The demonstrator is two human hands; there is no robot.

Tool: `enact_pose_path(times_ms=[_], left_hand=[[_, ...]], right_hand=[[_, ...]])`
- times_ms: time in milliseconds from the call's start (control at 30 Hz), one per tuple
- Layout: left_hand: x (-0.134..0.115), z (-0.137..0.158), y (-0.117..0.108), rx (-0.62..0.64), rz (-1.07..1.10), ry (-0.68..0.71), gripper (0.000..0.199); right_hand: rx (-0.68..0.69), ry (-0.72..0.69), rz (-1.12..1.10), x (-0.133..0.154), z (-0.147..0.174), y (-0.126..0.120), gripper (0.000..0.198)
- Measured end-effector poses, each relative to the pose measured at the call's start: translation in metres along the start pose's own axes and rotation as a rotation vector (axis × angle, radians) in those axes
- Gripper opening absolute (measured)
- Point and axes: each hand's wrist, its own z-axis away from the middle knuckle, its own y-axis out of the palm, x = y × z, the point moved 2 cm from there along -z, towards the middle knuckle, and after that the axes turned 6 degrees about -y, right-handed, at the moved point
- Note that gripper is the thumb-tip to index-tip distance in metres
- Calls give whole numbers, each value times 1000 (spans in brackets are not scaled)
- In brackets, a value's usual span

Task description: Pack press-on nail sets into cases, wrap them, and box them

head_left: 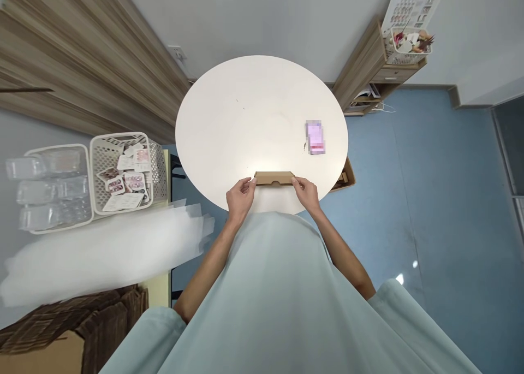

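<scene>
A flat brown cardboard box (pixel 274 178) with a small thumb notch on its front side is held level over the near edge of the white oval table (pixel 254 112). My left hand (pixel 240 198) grips its left end, thumb and fingers closed on the corner. At the opposite end, my right hand (pixel 306 193) pinches the right corner in the same way. What the box contains is hidden. Farther to the right on the tabletop lies a pink-purple rectangular item (pixel 315 137), blurred by pixels.
To the left stand a white basket of small packs and cards (pixel 95 173), a basket of clear plastic boxes (pixel 87 188), white sheets (pixel 110 248) and stacked brown cardboard (pixel 106 319). An open carton (pixel 349 174) sits below the table's right edge, near a wooden cabinet (pixel 364 63).
</scene>
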Motion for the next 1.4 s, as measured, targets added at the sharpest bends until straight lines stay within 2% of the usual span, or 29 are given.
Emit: enact_pose_path(times_ms=[167, 400, 633, 900, 1000, 1167, 1400], left_hand=[[-3, 0, -4, 7, -50, -54, 41], [10, -3, 0, 54, -40, -119, 31], [24, 0, 3, 91, -43, -156, 32], [22, -13, 6, 89, -29, -108, 36], [27, -18, 10, 115, -20, -115, 40], [41, -23, 18, 232, 99, -147, 54], [44, -28, 21, 194, 6, -87, 52]], right_hand=[[51, 85, 84, 6, 2, -10, 67], [66, 132, -22, -11, 3, -7, 52], [59, 175, -40, -22, 7, -2, 47], [4, 131, -68, -24, 2, 0, 47], [21, 117, -70, -27, 0, 3, 51], [116, 35, -56, -30, -3, 9, 56], [125, 16, -45, -29, -15, 9, 57]])
